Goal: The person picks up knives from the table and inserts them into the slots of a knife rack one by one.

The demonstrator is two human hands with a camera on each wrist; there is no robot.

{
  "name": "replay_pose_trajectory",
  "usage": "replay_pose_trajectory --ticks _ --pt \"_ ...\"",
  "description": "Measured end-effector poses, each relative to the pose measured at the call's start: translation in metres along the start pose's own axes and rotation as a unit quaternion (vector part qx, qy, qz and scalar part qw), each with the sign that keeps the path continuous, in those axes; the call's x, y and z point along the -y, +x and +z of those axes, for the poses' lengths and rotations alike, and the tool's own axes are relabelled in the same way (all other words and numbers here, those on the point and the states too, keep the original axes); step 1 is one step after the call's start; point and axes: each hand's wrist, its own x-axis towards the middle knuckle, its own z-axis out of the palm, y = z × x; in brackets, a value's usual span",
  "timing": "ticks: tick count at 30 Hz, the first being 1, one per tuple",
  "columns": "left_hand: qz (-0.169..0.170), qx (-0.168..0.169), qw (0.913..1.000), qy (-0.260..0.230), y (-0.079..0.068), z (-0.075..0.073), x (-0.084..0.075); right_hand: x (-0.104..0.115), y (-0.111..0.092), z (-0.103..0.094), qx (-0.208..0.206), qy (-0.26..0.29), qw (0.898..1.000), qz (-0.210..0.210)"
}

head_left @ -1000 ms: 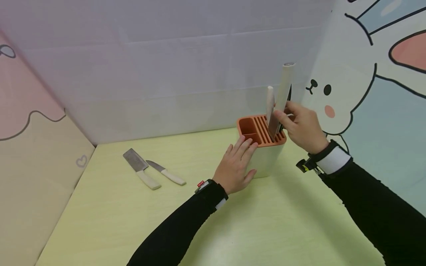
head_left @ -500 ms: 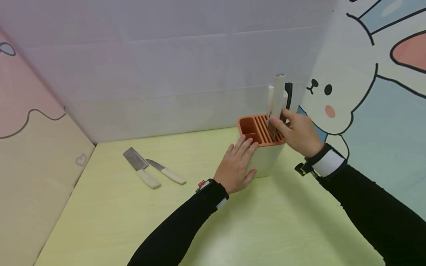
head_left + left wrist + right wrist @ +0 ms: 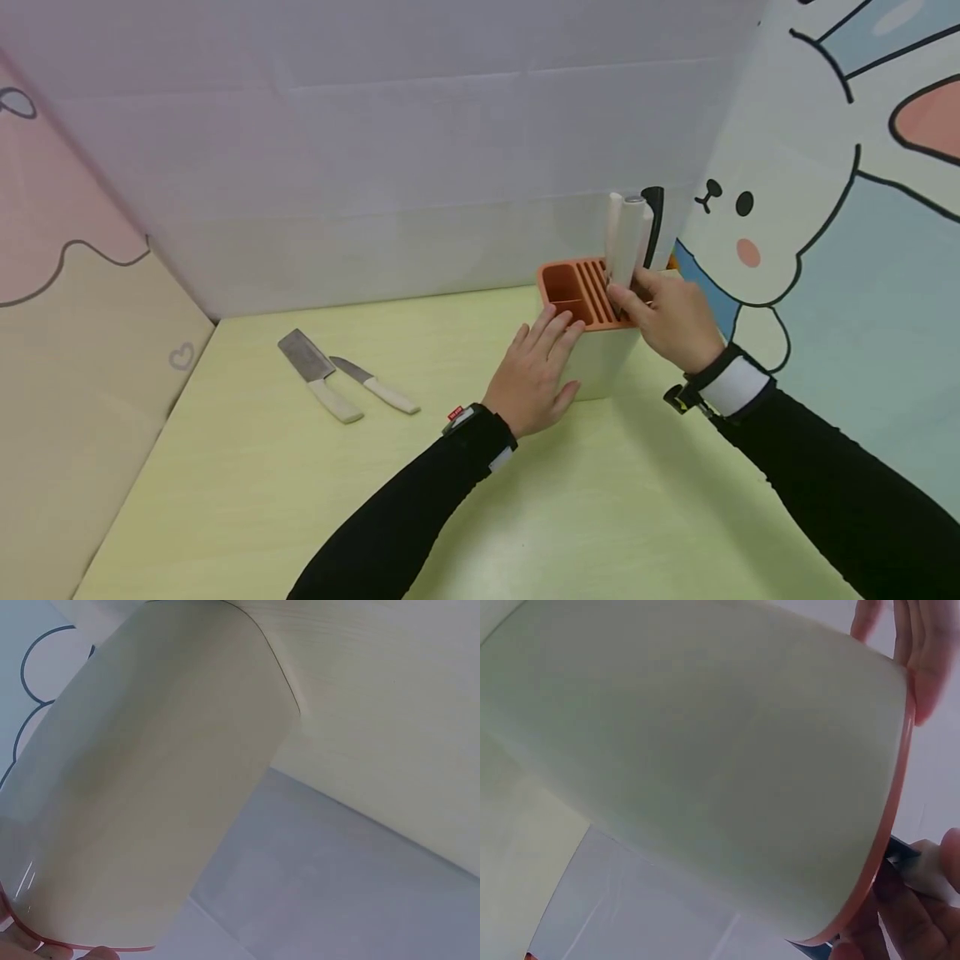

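Note:
Near the right wall stands a pale knife holder point(image 3: 602, 364) with a slotted orange top point(image 3: 587, 287). Between thumb and fingers, my right hand point(image 3: 678, 321) pinches a white-handled knife point(image 3: 628, 242) low on its handle. The handle stands upright over the slots, and the blade is down in the holder, out of sight. In the right wrist view, the fingers point(image 3: 911, 919) are right at the orange rim beside the white handle point(image 3: 928, 871). My left hand point(image 3: 528, 375) rests against the holder's front, straight fingers over the rim by the open compartments.
Other white handles point(image 3: 612, 221) and a black handle point(image 3: 654, 221) stick up from the holder around the held knife. On the yellow table point(image 3: 262, 500), a cleaver point(image 3: 307, 357) and a small knife point(image 3: 369, 380) lie at the left. Walls rise behind and at both sides.
My right hand has lowered the white-handled knife into the holder, its handle dropping and straightening from a lean. The blade has gone from view. My left hand has stayed in place.

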Motion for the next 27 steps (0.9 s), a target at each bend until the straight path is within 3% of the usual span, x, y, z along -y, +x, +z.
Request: replay_pose_trajectory --ticks 14,19,27 --pt "-0.001 -0.003 0.9999 0.010 0.001 -0.003 -0.002 -0.004 -0.007 0.007 0.007 -0.015 1.000 0.003" --pt "-0.004 -0.005 1.0000 0.006 0.001 -0.003 -0.001 -0.005 -0.007 0.012 -0.005 -0.003 1.000 -0.015" --pt "0.001 -0.002 1.0000 0.007 0.000 -0.002 -0.002 -0.003 -0.010 0.020 -0.027 -0.031 0.999 -0.003"
